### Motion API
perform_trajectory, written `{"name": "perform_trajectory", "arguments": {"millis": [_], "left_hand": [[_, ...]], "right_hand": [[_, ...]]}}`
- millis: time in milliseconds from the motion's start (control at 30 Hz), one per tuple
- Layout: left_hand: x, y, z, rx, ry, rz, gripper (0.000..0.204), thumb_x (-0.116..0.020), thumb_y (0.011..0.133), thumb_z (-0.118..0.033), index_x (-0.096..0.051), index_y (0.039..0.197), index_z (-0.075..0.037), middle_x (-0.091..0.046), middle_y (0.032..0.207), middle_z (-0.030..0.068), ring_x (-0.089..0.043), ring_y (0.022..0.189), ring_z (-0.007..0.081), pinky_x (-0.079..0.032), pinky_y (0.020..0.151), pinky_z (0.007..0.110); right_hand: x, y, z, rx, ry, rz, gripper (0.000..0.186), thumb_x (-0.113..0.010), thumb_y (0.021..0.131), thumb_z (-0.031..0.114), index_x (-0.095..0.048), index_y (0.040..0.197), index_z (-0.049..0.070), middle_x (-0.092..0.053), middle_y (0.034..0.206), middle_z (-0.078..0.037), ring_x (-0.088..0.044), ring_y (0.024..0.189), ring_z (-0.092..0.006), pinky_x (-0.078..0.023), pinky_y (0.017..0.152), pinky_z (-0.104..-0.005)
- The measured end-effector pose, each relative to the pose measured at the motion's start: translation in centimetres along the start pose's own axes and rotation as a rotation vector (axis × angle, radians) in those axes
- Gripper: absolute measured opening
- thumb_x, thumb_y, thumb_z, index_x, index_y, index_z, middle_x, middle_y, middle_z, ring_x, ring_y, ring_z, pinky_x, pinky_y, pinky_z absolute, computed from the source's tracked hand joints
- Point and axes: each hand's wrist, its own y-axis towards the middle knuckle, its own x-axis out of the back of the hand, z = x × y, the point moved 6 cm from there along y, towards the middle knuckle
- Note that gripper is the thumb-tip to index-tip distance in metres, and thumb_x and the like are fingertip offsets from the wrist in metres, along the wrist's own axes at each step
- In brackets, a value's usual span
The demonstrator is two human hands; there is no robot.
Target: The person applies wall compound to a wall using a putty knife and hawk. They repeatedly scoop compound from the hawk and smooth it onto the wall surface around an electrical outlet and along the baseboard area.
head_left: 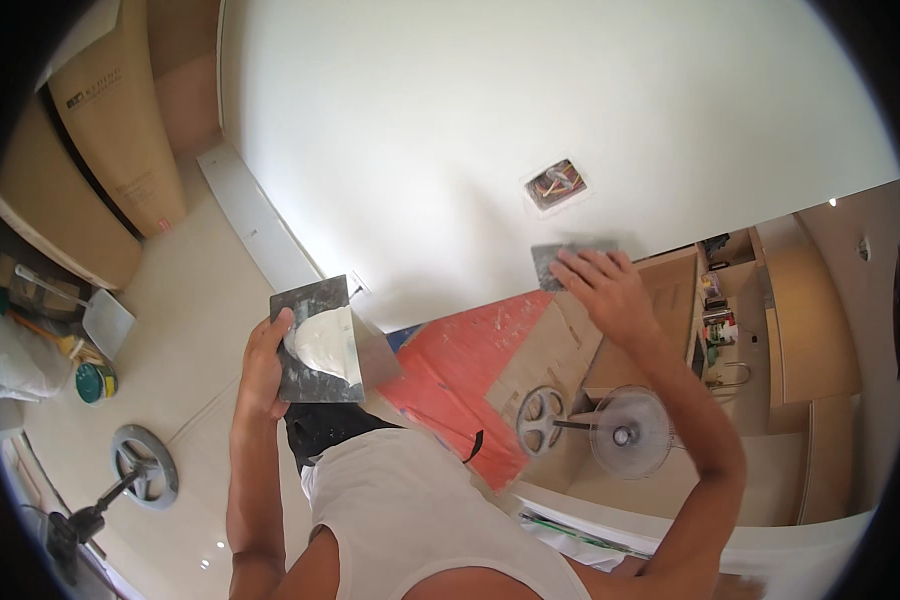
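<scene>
My left hand (264, 365) grips a dark, paint-smudged flat plate (305, 292), with a mound of white putty (320, 343) on it. My right hand (600, 285) holds a grey flat blade (550, 262) at the lower part of the white wall (420, 120), its handle hidden under my fingers. Above that blade is a recessed electrical box (555, 185) with loose wires showing.
Tall cardboard packages (120, 170) lean at the left, near a dustpan (108, 323), green tub (95, 383) and stand base (143, 466). A red sheet (470, 350) covers floor below the wall. A fan (628, 432) stands at lower right before wooden cabinets (812, 340) and shelves.
</scene>
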Motion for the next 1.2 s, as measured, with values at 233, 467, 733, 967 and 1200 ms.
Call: {"name": "perform_trajectory", "arguments": {"millis": [233,467,733,967,1200], "left_hand": [[3.9,-3.1,5.6,-0.004,-0.102,-0.118,0.032,-0.051,0.099,-0.028,-0.059,0.110,0.001,-0.068,0.095,0.0082,-0.068,0.080,0.0150,-0.055,0.071,0.029],[4.8,-3.9,6.2,-0.019,-0.100,-0.191,0.033,-0.053,0.098,-0.029,-0.059,0.110,0.001,-0.067,0.094,0.0077,-0.067,0.080,0.0146,-0.055,0.071,0.029],[4.9,-4.1,5.1,-0.060,-0.100,-0.186,0.035,-0.053,0.098,-0.030,-0.059,0.111,0.002,-0.066,0.096,0.0088,-0.067,0.081,0.0155,-0.056,0.070,0.029],[4.9,-4.8,5.2,-0.053,-0.097,-0.220,0.037,-0.052,0.099,-0.031,-0.058,0.113,0.002,-0.066,0.097,0.0092,-0.067,0.082,0.0160,-0.056,0.071,0.030],[5.5,-4.9,5.6,-0.056,-0.105,-0.164,0.037,-0.054,0.097,-0.031,-0.058,0.114,0.001,-0.066,0.100,0.0093,-0.067,0.087,0.0182,-0.056,0.075,0.032]], "right_hand": [[-3.7,0.1,-2.3,0.188,-0.227,0.078,0.036,-0.054,0.084,0.013,-0.062,0.119,0.007,-0.056,0.133,-0.006,-0.048,0.127,-0.0249,-0.036,0.105,-0.0420],[-5.7,0.7,-3.7,0.200,-0.336,0.156,0.038,-0.054,0.086,0.015,-0.062,0.122,0.005,-0.055,0.135,-0.006,-0.046,0.130,-0.0236,-0.033,0.109,-0.0412],[-5.1,0.1,-3.4,0.196,-0.292,0.173,0.036,-0.055,0.085,0.014,-0.062,0.119,0.006,-0.057,0.133,-0.005,-0.049,0.127,-0.0225,-0.034,0.108,-0.0406],[-5.0,1.4,-3.3,0.214,-0.339,0.127,0.037,-0.056,0.084,0.013,-0.063,0.120,0.006,-0.057,0.133,-0.004,-0.048,0.127,-0.0209,-0.034,0.109,-0.0394],[-6.1,0.6,-4.2,0.176,-0.340,0.148,0.038,-0.056,0.085,0.013,-0.062,0.122,0.007,-0.056,0.134,-0.004,-0.046,0.130,-0.0204,-0.033,0.109,-0.0402]]}}
